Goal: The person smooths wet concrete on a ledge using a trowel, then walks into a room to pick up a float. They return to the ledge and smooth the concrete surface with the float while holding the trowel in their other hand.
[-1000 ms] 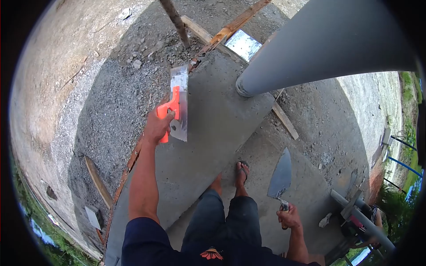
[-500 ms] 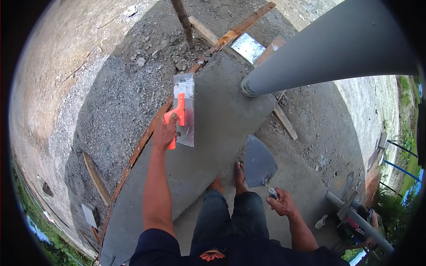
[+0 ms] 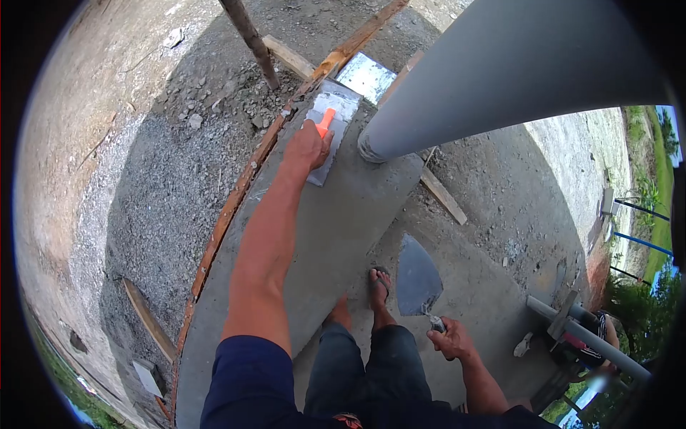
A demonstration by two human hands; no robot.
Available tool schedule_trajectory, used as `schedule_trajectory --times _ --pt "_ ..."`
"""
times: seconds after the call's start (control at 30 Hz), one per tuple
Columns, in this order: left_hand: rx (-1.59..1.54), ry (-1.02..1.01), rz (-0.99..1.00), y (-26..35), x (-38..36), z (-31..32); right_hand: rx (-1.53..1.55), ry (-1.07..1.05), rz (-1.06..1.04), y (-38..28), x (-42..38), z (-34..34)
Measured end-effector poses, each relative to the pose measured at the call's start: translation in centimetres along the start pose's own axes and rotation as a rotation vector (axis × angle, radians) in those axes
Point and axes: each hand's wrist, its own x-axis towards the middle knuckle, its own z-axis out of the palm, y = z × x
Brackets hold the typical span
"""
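Note:
My left hand (image 3: pixel 307 145) is wrapped round the orange handle of a rectangular steel float (image 3: pixel 339 102). The float lies on the wet grey concrete slab (image 3: pixel 321 232), near its far end, between the wooden edge board (image 3: pixel 232 207) and the large grey column (image 3: pixel 457 79). In my right hand (image 3: pixel 452 339) is the handle of a pointed trowel (image 3: pixel 418 277). Its broad grey blade points away from me, to the right of my feet. Whether the blade touches the surface below I cannot tell.
A wooden post (image 3: pixel 250 41) stands beyond the board. Loose planks lie at the left (image 3: pixel 148 319) and right (image 3: pixel 443 194). A shiny metal sheet (image 3: pixel 366 77) is behind the slab's far end. Pipes (image 3: pixel 607 352) and another person (image 3: pixel 607 330) are at the lower right.
My left hand has moved the float forward and to the right, from beside the edge board towards the column's base. The trowel stays in my right hand. The camera view has shifted.

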Motion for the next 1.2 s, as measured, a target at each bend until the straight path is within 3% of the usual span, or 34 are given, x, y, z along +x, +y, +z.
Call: schedule_trajectory --times 0.17,0.3,0.4,0.5,0.6,0.73,0.87,0.9,1.0,1.13,1.2 --pt "0.095 -0.067 -0.026 -2.6 -2.2 -1.4 0.076 -0.029 -0.002 0.9 -0.8 0.0" --pt "0.015 0.039 0.002 0.7 1.3 1.6 0.132 -0.009 0.039 2.0 -0.6 -0.1" --pt "0.078 -0.093 -0.003 -0.1 -2.3 -0.6 0.209 -0.003 0.051 2.7 -0.1 -0.2" --pt "0.107 -0.106 -0.064 -0.1 -0.5 -2.3 0.191 -0.004 0.062 3.1 -0.9 -1.1" --pt "0.063 0.060 -0.023 2.2 3.6 1.1 0.193 0.014 0.082 3.7 -0.8 -1.6" --pt "0.097 -0.073 0.032 -0.7 -0.5 -0.3 0.283 0.045 0.035 4.8 -0.5 -1.4" --pt "0.098 -0.007 -0.053 2.0 2.3 -2.9 0.302 0.026 0.021 6.2 -0.4 -1.8" --pt "0.081 0.059 -0.016 1.7 4.4 -0.4 0.297 0.033 0.030 6.0 0.0 -1.7" --pt "0.125 -0.053 0.045 2.0 1.0 0.1 0.308 0.040 0.041 5.0 0.3 -1.7" --pt "0.194 -0.039 0.092 -2.2 1.4 -1.9 0.369 0.019 -0.034 5.8 0.2 -2.1" --pt "0.119 -0.001 0.024 2.3 1.4 -1.9 0.366 0.007 -0.026 6.3 0.5 -2.0"
